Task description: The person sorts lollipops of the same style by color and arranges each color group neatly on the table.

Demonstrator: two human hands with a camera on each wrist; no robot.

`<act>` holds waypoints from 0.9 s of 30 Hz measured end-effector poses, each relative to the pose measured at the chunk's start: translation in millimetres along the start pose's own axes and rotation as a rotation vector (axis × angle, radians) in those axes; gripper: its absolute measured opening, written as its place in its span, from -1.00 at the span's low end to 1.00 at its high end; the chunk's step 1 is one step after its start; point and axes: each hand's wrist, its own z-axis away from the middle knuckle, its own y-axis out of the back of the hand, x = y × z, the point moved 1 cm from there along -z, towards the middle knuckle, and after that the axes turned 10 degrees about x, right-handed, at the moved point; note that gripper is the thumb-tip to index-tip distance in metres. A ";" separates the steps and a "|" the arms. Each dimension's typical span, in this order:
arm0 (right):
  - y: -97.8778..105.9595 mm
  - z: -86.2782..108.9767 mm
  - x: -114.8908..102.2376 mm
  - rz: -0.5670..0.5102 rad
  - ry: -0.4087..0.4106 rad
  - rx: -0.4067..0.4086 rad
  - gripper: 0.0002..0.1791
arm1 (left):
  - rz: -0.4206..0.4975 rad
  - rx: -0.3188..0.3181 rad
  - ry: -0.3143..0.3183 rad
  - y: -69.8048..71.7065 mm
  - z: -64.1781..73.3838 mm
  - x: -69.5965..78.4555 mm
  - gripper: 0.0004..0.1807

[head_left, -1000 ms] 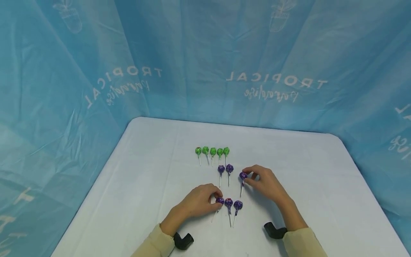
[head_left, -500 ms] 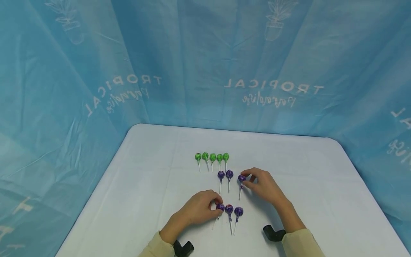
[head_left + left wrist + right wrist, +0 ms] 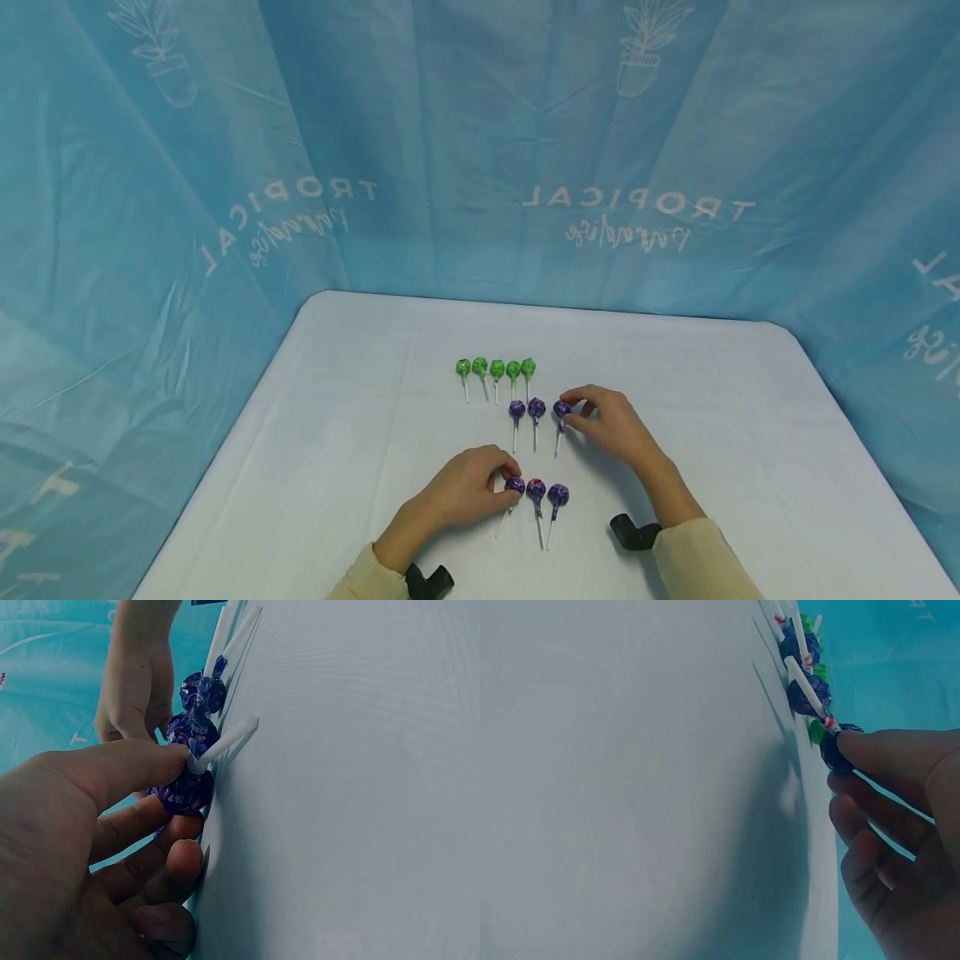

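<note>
My left hand pinches the purple-wrapped head of a lollipop between thumb and fingers, its white stick pointing toward me. Just right of it lie two more purple lollipops, one with a reddish patch on top and another beside it. Farther back, my right hand holds a purple lollipop by its head, thumb on one side and fingers on the other. To the left of that hand, two purple lollipops, one and a second, lie side by side with sticks toward me.
Behind the purple ones, several green lollipops lie in a row on the white tabletop. Blue printed curtains hang around the table's back and sides. Black curved pieces, one and another, sit at the wrists.
My right hand has shifted slightly left and away from me, bringing its lollipop closer to the two purple ones. My left hand stays on its lollipop. The head view has tilted up slightly.
</note>
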 end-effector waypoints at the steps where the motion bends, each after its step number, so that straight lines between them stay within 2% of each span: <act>1: -0.4 -0.6 0.2 -0.002 0.003 -0.001 -0.66 | 0.001 0.001 0.002 0.1 0.3 0.1 -0.76; 13: -7.2 -6.4 1.3 0.006 -0.006 -0.008 -0.67 | 0.008 -0.007 0.025 -0.1 0.6 -0.3 -0.76; 27: -11.2 -9.2 3.5 0.007 -0.034 -0.037 -0.66 | 0.010 -0.001 0.003 -0.2 1.7 -1.0 -0.76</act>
